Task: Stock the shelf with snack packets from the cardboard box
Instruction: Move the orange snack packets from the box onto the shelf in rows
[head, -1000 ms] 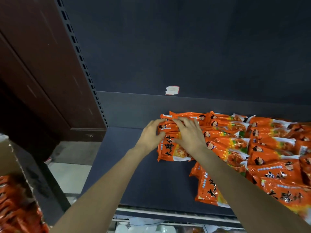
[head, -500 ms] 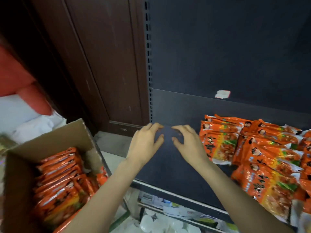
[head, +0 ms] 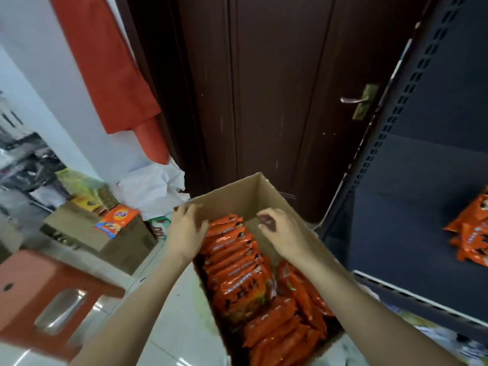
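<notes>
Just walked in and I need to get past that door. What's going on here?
A person is stocking a shelf from a cardboard box on the floor. Both hands, left hand and right hand, hover empty over the orange snack packets standing in the box. A few packets already lie on the dark shelf to the right.

I see a dark brown door (head: 269, 101) filling the upper middle of the frame, with a metal handle (head: 352, 100) on a brass plate at its right edge. A red cloth (head: 111, 64) hangs at the upper left above crumpled white paper (head: 150, 187). At lower left I see an orange stool (head: 45, 294) on the pale tiled floor (head: 174, 307), and beyond it a closed carton (head: 87, 231) with a bright packet (head: 116, 220) on top.
</notes>
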`<state>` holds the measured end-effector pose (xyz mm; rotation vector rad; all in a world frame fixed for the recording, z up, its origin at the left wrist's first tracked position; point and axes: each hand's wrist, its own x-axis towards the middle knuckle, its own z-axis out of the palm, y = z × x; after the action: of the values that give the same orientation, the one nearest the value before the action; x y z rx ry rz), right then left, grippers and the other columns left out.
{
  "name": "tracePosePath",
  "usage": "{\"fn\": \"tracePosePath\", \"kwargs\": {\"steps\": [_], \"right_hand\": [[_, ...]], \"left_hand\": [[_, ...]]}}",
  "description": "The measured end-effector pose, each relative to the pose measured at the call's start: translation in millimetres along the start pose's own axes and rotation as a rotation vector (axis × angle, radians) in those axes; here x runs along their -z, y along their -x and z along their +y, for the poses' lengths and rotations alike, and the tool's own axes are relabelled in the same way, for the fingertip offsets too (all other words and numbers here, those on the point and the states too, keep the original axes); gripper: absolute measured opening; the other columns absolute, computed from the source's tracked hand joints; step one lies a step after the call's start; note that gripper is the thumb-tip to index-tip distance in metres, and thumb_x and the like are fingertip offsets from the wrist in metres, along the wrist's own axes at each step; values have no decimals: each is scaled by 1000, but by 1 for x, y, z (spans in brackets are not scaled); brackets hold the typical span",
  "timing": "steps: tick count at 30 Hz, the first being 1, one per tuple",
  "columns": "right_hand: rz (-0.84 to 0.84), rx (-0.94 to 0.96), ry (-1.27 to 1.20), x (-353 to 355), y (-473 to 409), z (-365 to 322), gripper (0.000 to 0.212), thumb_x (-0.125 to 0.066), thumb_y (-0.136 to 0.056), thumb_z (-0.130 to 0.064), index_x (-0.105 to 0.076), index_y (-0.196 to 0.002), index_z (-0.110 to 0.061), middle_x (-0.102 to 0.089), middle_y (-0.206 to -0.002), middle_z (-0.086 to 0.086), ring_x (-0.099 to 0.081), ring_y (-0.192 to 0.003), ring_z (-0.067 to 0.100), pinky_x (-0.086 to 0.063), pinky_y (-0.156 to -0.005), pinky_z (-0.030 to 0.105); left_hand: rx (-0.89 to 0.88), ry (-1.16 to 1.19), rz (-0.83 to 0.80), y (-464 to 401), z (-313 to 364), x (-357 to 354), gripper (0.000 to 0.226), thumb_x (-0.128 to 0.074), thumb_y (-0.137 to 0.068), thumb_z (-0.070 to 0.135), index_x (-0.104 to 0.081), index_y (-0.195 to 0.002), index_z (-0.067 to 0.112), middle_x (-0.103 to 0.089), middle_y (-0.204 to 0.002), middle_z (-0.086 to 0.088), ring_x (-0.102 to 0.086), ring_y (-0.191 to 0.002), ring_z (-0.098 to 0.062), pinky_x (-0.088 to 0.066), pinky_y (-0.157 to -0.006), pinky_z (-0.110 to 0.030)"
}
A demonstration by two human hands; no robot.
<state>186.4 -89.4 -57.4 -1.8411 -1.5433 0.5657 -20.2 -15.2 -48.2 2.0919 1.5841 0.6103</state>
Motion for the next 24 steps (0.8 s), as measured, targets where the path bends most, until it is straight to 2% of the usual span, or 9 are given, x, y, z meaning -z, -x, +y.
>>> {"fn": "tracePosePath", "kwargs": {"steps": [3,7,10,13,16,20,24], "right_hand": [[-43,-23,41,-33,-15,-16,25,-61,-87,-19,-62,-112,-17,-59,-105,-1,-55,-97,10,-39,-82,19],[-146,-54,106,-67,-36,-21,34,-61,-88,-27,-57,-121,-20,-57,-115,-1,-53,-111,15,-43,-96,31],[-184,-40,180,-86,-56,-23,40,-61,-88,-28,-54,-126,-19,-56,-122,1,-52,-115,19,-41,-100,35],[-256,-53,188,-104,-72,-23,47,-59,-90,-22,-47,-134,-14,-49,-134,5,-42,-127,21,-32,-106,31],[-337,-39,266,-118,-88,-19,54,-58,-91,-24,-39,-140,-13,-41,-142,7,-36,-133,23,-25,-109,31],[-418,-54,409,-134,-99,-8,60,-53,-93,-30,-29,-146,-16,-32,-150,6,-29,-138,23,-19,-111,34],[-509,-88,512,-142,-107,3,62,-51,-94,-27,-22,-148,-15,-27,-153,8,-22,-142,23,-14,-115,40]], "left_hand": [[61,30,-65,-10,-36,15,52,-60,-86,10,-43,-135,2,-48,-130,-20,-44,-123,-34,-32,-104,-35],[110,139,-70,-23,-63,21,64,-62,-87,12,-31,-143,4,-39,-143,-15,-37,-132,-28,-27,-108,-31],[192,317,-169,-27,-78,22,67,-63,-88,20,-29,-146,12,-48,-140,-7,-54,-117,-16,-39,-95,-25],[207,447,-200,-24,-89,20,65,-62,-88,25,-31,-145,22,-44,-143,3,-57,-101,-3,-39,-86,-18],[210,518,-189,-23,-92,15,65,-60,-90,28,-28,-146,28,-38,-146,10,-55,-108,-2,-37,-85,-13],[216,559,-162,-22,-96,11,66,-61,-89,27,-29,-146,26,-37,-145,11,-56,-107,-3,-37,-71,5],[196,591,-141,-23,-102,5,66,-63,-88,25,-30,-145,26,-38,-146,9,-60,-106,-5,-41,-74,3]]}}
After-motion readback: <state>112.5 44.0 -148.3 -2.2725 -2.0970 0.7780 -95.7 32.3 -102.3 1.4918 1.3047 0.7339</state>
